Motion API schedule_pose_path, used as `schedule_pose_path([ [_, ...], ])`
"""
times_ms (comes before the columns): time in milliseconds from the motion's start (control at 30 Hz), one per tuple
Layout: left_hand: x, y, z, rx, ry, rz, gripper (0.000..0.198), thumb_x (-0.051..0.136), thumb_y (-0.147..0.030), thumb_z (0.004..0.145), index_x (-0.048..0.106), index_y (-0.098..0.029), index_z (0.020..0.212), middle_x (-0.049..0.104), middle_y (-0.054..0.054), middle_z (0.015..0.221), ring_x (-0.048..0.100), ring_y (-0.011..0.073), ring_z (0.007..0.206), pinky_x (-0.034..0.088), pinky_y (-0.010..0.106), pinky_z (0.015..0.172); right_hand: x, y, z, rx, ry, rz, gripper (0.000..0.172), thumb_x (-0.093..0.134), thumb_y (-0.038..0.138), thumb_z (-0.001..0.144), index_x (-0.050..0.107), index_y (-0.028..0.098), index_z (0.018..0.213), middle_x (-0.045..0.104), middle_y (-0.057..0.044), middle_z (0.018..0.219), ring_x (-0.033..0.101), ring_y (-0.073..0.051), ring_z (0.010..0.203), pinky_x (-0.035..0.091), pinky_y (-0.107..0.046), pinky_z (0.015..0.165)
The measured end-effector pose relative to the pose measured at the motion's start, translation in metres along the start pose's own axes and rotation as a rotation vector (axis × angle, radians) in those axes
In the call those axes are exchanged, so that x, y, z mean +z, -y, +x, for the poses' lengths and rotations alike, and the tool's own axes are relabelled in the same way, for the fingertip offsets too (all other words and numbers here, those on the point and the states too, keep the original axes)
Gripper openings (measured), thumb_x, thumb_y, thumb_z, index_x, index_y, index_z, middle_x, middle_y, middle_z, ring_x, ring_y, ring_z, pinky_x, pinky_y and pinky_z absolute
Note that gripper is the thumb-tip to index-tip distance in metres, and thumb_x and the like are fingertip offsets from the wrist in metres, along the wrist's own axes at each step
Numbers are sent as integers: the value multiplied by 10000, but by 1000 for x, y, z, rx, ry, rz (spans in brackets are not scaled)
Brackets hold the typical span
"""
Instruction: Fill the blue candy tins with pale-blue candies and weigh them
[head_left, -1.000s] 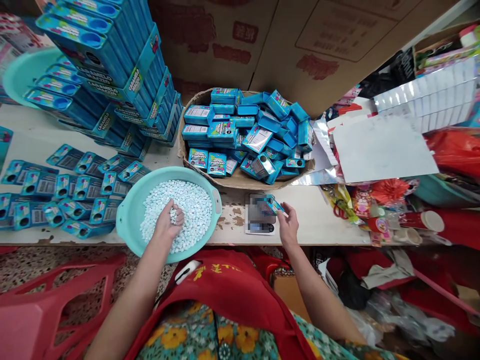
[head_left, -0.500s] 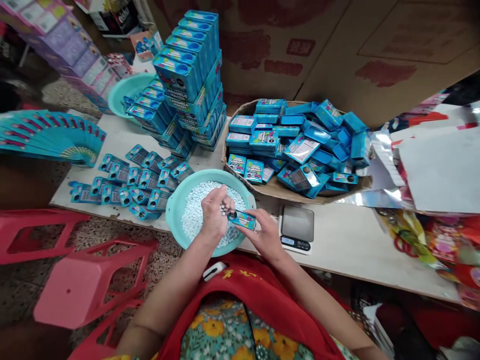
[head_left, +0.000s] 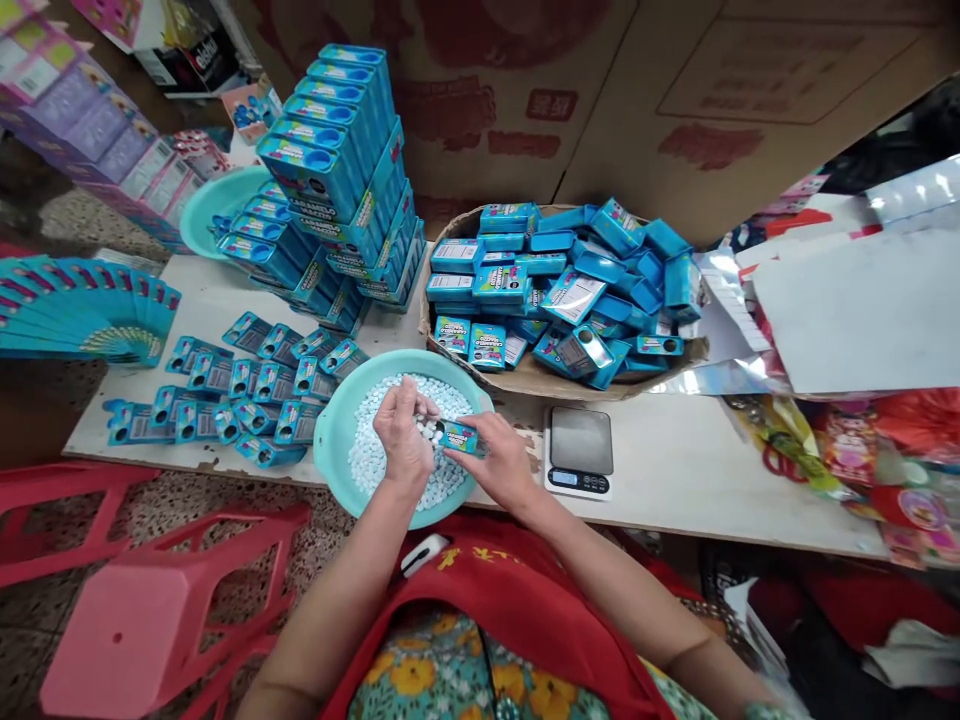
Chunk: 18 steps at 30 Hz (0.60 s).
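Note:
Over a light turquoise bowl (head_left: 327,455) of small white candies (head_left: 369,452), my two hands meet. My left hand (head_left: 403,440) is cupped around some of the candies, its fingers curled next to the open end of a small blue candy tin (head_left: 459,437). Between thumb and fingers, my right hand (head_left: 501,460) grips that tin from its right end, tilted with the hole toward the left hand. A few candies sit right at the hole. How many are inside the tin is hidden.
Several blue tins (head_left: 255,380) stand in rows left of the bowl, with a tall stack (head_left: 337,180) behind. A cardboard tray (head_left: 517,378) heaped with tins lies beyond. Right of the bowl sits a digital scale (head_left: 579,450). Red stools (head_left: 120,630) are at lower left.
The view has shifted, so most things on the table appear farther left. Both hands have moved slightly, still together over the bowl with the tin and candies.

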<state>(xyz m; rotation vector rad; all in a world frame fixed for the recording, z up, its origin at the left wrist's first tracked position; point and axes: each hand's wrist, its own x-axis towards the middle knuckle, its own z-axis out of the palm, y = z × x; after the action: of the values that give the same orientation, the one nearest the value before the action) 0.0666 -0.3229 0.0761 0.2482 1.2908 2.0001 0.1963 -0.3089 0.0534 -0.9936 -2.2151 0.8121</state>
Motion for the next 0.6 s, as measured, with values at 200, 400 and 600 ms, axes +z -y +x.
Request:
schedule_pose_path([
  [200, 8, 4, -3, -43, 35, 36, 408, 653, -429, 788, 386, -173, 617, 325, -69, 522, 323, 43, 416, 257, 178, 400, -8, -5, -1, 14, 56, -3, 316, 685, 395, 792, 621, 215, 1043, 666, -74, 946, 597, -241, 900, 472, -362, 786],
  [400, 12, 3, -7, -71, 38, 70, 432, 659, -490, 762, 390, -176, 636, 253, -81, 537, 192, 30, 394, 159, 170, 370, -9, -9, -2, 39, 48, 47, 316, 683, 401, 790, 632, 213, 1039, 671, -75, 947, 606, -239, 903, 476, -372, 799],
  [600, -43, 9, 21, 145, 111, 754, 243, 638, -410, 773, 554, -195, 698, 526, 23, 683, 512, 159, 673, 435, 263, 661, -52, -33, -37, 235, -95, 170, 368, 715, 433, 747, 622, 218, 1031, 661, -49, 961, 624, -212, 872, 492, -334, 785],
])
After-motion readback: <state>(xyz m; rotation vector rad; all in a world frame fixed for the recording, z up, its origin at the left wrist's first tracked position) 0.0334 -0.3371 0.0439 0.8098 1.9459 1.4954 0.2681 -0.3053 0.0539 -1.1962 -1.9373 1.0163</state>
